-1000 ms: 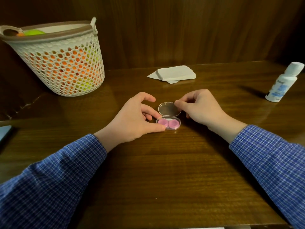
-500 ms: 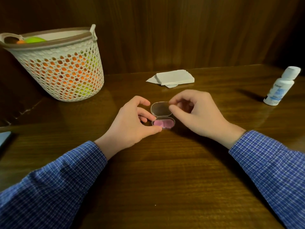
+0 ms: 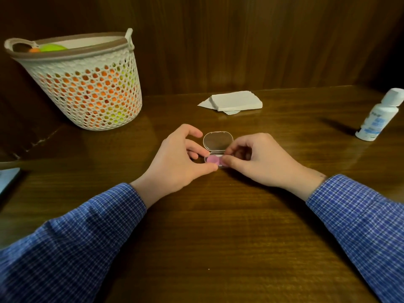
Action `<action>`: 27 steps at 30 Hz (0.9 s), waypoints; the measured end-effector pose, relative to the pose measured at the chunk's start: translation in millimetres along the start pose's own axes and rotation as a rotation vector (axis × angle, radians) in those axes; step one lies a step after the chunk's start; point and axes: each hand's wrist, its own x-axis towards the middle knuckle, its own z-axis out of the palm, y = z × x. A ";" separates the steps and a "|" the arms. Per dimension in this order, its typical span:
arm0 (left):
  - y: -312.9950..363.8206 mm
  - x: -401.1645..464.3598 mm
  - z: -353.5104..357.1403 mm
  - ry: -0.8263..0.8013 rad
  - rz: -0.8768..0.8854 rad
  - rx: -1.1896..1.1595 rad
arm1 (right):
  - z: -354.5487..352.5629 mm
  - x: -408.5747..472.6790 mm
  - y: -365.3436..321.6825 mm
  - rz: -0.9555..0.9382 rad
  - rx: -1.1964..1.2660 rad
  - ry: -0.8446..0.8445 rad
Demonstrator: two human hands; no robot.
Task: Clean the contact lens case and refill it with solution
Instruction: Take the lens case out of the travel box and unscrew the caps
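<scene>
A small clear contact lens case (image 3: 216,142) lies on the wooden table with its lid swung open and upright. Pink wells (image 3: 211,159) show in its base. My left hand (image 3: 178,158) pinches the left end of the base between thumb and fingers. My right hand (image 3: 256,159) has thumb and forefinger on the right pink well, covering it; whether it grips a cap there I cannot tell. A white solution bottle (image 3: 379,115) with a white cap stands at the far right.
A white mesh basket (image 3: 87,84) holding orange and green things stands at the back left. A stack of folded white tissues (image 3: 235,101) lies behind the case. A wooden wall runs along the back. A pale flat object (image 3: 7,179) sits at the left edge.
My right hand has moved from the lid's right edge down onto the right pink well. My left hand has stayed on the case's left end.
</scene>
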 end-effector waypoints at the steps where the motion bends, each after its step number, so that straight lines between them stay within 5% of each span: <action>1: -0.1 -0.3 -0.5 -0.005 0.009 0.002 | 0.1 0.0 0.0 -0.002 0.011 -0.005; 27: -2.9 -1.5 1.8 -0.031 0.119 0.057 | -4.4 -1.6 -3.8 0.028 0.276 0.001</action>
